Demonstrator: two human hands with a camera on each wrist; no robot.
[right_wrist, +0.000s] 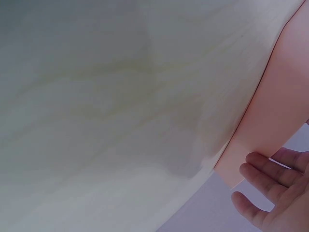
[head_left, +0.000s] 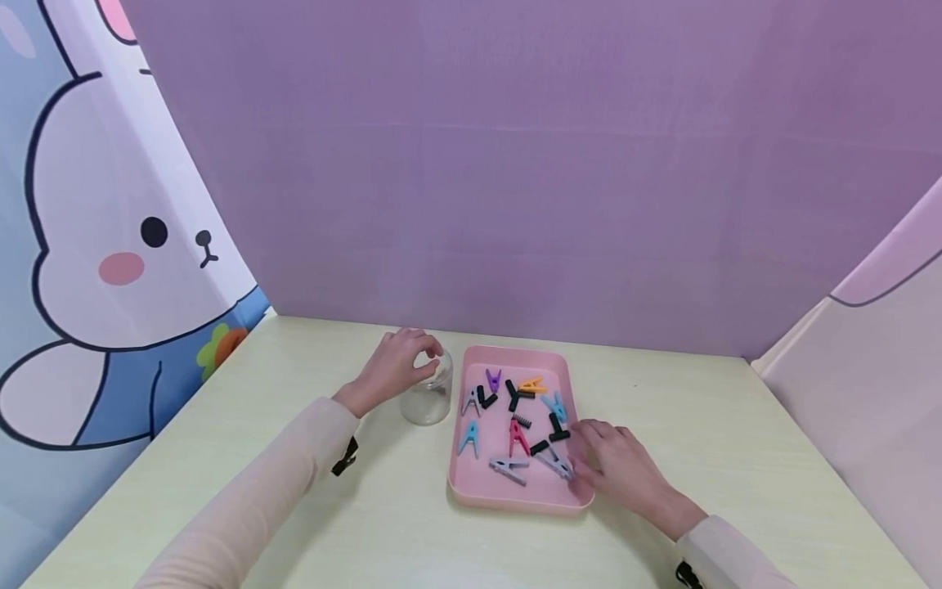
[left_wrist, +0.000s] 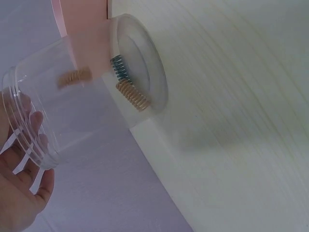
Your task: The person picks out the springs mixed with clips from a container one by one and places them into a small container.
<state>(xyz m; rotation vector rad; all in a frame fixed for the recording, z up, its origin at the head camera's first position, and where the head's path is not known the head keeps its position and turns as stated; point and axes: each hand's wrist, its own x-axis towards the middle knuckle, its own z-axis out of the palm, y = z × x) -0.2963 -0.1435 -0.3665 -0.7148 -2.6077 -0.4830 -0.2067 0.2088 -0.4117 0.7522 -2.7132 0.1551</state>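
My left hand (head_left: 401,368) is over the mouth of a clear jar (head_left: 425,409), its fingers apart around the rim. In the left wrist view, a blurred copper-coloured spring (left_wrist: 74,77) is inside the jar, clear of the fingertips. A green spring (left_wrist: 119,66) and another copper spring (left_wrist: 133,95) lie at the jar's bottom. My right hand (head_left: 625,466) is at the right edge of a pink tray (head_left: 508,501), fingers loosely bent, with nothing visible in its grasp. Beside its fingertips lies a grey clothespin (head_left: 557,465); whether they touch it cannot be told.
Inside the tray are several clothespins, among them a red one (head_left: 518,438), a purple one (head_left: 494,380) and a yellow one (head_left: 533,384). A dark spring (head_left: 522,421) and several black pieces lie among them. The pale table (head_left: 353,523) meets a purple backdrop behind.
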